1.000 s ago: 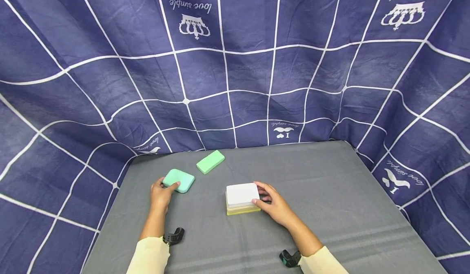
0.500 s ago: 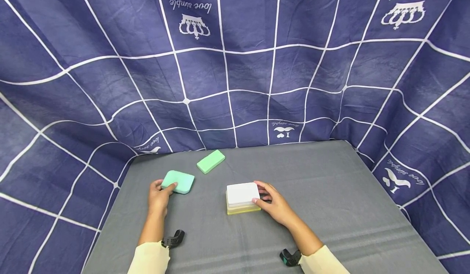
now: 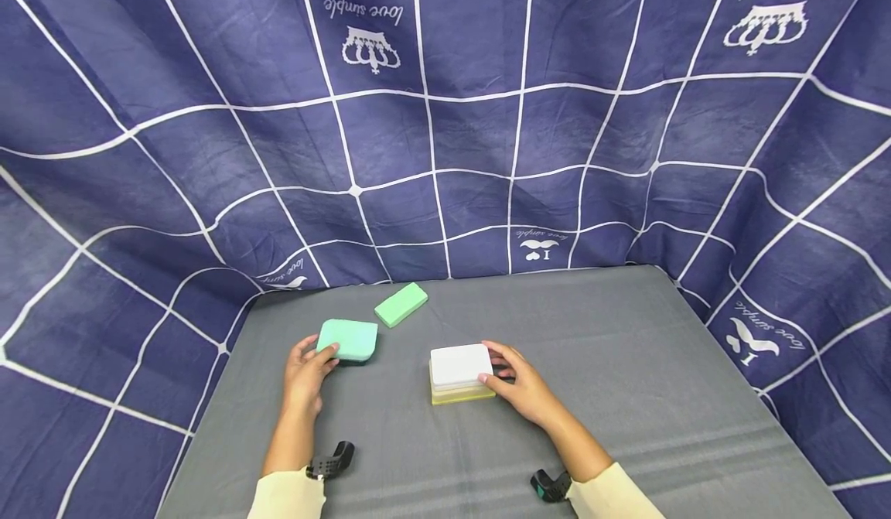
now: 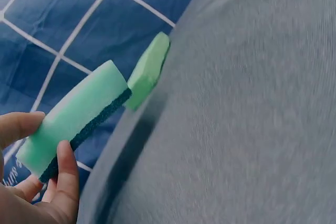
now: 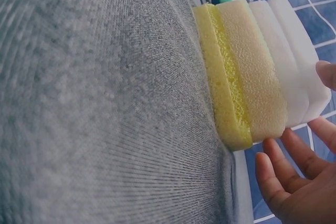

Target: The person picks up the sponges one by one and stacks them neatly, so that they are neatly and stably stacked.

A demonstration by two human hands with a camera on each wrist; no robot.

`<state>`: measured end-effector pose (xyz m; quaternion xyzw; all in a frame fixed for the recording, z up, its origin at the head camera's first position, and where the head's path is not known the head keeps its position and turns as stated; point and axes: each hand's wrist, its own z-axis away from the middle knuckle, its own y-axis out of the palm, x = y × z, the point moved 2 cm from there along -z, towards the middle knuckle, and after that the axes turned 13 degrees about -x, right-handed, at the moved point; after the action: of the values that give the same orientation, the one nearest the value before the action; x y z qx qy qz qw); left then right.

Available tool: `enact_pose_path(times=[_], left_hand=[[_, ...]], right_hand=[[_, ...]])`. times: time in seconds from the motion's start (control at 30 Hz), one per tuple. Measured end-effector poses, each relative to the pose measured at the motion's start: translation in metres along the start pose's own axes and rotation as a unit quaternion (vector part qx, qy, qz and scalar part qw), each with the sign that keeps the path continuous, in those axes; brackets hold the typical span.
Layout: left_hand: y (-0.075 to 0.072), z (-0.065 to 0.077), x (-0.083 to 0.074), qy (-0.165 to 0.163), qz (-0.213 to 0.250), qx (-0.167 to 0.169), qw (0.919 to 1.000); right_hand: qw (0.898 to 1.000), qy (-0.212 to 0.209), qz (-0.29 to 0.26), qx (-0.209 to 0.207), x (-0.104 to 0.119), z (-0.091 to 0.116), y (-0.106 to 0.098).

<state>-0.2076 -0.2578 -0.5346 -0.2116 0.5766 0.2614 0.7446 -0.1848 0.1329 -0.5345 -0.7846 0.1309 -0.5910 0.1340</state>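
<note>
My left hand (image 3: 304, 376) pinches a mint sponge (image 3: 353, 339) by its near left side, thumb over the top. In the left wrist view its dark green scouring layer (image 4: 100, 124) faces down and a shadow lies on the cloth below it. At mid-table my right hand (image 3: 525, 387) holds the right side of a stack of sponges, thumb and forefinger at the corners of the top white sponge (image 3: 459, 365). Seen from the right wrist, the stack has a yellow sponge (image 5: 219, 80) lowest, a beige sponge (image 5: 255, 66) over it, and white sponges above.
A light green sponge (image 3: 401, 304) lies flat near the table's back edge, behind and right of the mint one. Grey cloth covers the table (image 3: 592, 333). A blue curtain (image 3: 473, 140) with white grid lines hangs around the back and sides.
My left hand has shifted slightly right with the mint sponge, which has turned and risen off the cloth. The right hand and the stack stay as they were.
</note>
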Motion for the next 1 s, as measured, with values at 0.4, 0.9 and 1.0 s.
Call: enact_pose_path(times=[0.4,0.9,1.0], left_hand=[[0.016,0.030,-0.016,0.005,0.038,0.070,0.9968],[0.032,0.061,-0.024,0.037,0.074,0.127,0.9885],[0.034,0.067,-0.024,0.048,0.076,0.139,0.9863]], right_hand=[[1.000,0.011,0.006,-0.001,-0.002,0.000,0.000],[1.000,0.021,0.012,0.003,0.046,0.007,-0.009],[1.000,0.021,0.010,0.001,0.049,0.008,-0.010]])
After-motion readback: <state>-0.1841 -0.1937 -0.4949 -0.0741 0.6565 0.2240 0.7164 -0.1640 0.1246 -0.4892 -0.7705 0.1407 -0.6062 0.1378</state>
